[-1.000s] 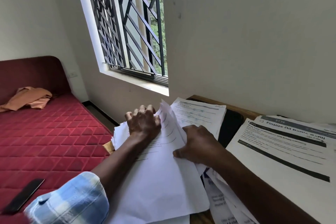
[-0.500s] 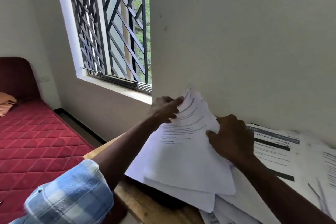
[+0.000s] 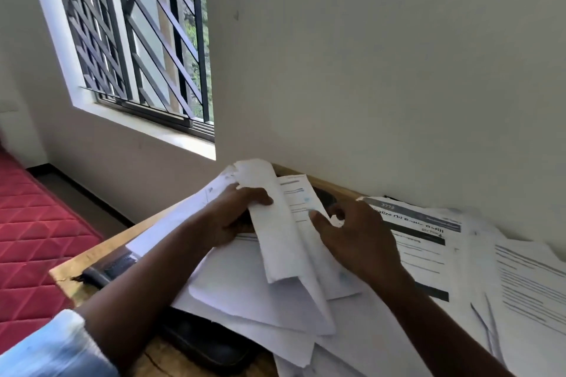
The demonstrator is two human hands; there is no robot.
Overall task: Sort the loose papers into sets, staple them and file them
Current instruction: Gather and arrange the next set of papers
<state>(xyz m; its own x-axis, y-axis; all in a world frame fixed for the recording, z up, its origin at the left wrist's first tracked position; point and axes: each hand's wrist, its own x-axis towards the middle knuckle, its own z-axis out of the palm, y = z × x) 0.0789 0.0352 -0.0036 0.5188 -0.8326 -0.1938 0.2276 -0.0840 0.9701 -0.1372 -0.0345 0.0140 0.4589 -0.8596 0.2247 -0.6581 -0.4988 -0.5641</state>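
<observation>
A loose pile of white printed papers (image 3: 254,294) lies on the wooden table (image 3: 88,257) against the wall. My left hand (image 3: 232,217) grips a bent-over bunch of sheets (image 3: 275,232) at the top of the pile, fingers curled around its fold. My right hand (image 3: 358,239) rests on the sheets beside it, its fingers spread on a printed page (image 3: 298,196). More printed sheets (image 3: 428,242) with dark heading bars lie spread to the right. No stapler or file is visible.
A dark flat object (image 3: 211,343) lies under the papers at the table's front edge. A red quilted bed (image 3: 33,239) stands at the left below a barred window (image 3: 137,40). The wall rises directly behind the table.
The view has swung right, away from the bed. My left hand has curled over the top sheets and folded them back; my right hand has shifted onto the page underneath.
</observation>
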